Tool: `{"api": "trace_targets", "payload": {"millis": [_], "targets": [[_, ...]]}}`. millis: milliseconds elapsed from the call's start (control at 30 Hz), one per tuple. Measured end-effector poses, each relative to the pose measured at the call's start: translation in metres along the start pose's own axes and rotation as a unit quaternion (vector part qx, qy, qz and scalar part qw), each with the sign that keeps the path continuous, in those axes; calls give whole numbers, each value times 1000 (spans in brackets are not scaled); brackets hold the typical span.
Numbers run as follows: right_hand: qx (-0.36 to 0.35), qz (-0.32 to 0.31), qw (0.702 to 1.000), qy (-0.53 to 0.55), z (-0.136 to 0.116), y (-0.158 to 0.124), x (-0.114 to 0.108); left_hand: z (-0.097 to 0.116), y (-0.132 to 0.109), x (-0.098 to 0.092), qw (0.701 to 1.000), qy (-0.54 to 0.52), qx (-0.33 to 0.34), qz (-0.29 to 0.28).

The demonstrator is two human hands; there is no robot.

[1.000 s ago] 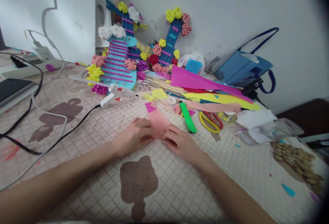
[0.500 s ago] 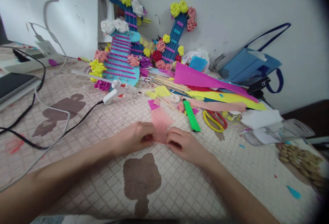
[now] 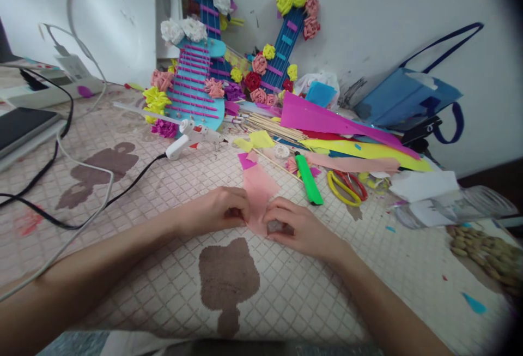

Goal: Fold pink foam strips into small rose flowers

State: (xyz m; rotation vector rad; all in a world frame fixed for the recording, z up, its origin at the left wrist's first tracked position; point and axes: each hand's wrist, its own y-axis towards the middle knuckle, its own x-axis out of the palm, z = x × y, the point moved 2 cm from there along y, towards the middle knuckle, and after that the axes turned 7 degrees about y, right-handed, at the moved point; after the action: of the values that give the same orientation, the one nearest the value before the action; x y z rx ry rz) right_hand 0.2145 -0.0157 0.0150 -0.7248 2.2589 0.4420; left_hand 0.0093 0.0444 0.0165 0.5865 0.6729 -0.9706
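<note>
A pink piece of paper [image 3: 259, 189] lies on the patterned tabletop, between my two hands. My left hand [image 3: 229, 207] pinches its lower left edge with the fingers closed. At the lower right edge, my right hand [image 3: 291, 223] grips the paper between thumb and fingertips. The paper's bottom edge curves between them. Just beyond its top end are a small magenta scrap [image 3: 247, 161] and yellow paper pieces [image 3: 261, 139]. A green cutter [image 3: 309, 179] lies to the right of the paper.
A white glue gun [image 3: 192, 137] with a black cord sits at left, near flower-decorated cardboard shapes [image 3: 196, 91]. Scissors [image 3: 346, 187], wooden sticks [image 3: 273, 128], coloured sheets and a clear plastic container [image 3: 449, 209] are at right. A dark device [image 3: 26, 130] lies far left.
The view has shifted slightly. My right hand's thumb and fingers have parted more around the paper's edge, and the bottom of the paper now bows downward.
</note>
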Motion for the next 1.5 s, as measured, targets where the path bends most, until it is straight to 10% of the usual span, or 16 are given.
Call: {"api": "trace_targets", "payload": {"millis": [1500], "targets": [[54,25,994,86,3,7,8,-4,-2,-2,999,-28,5,-19]]}}
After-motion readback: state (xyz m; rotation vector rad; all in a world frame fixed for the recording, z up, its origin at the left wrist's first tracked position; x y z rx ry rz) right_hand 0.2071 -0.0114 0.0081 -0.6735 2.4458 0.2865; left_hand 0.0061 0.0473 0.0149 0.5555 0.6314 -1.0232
